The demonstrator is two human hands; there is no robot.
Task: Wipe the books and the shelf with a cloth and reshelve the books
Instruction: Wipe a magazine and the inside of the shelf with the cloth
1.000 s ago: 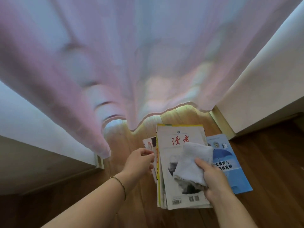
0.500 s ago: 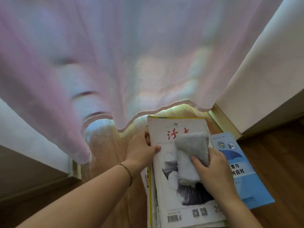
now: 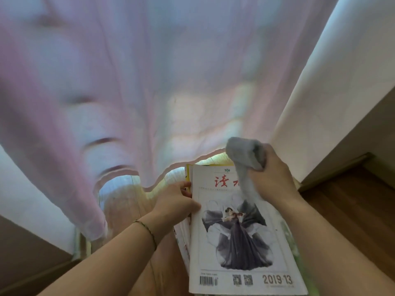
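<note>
A stack of magazines lies on the wooden floor, topped by a white magazine with red characters and a figure in a dark gown on its cover. My left hand grips the stack's left edge, thumb on the top cover. My right hand grips a bunched grey cloth raised above the magazine's upper right corner, its tail hanging down onto the cover. The shelf is not in view.
A sheer pink curtain hangs over the far end of the stack and fills most of the view. White walls with dark skirting stand at the left and right. Wooden floor spreads to the right.
My right hand has lifted the cloth from the middle of the cover up to its top right corner and bunched it. The view has moved closer. The blue book at the right is hidden now.
</note>
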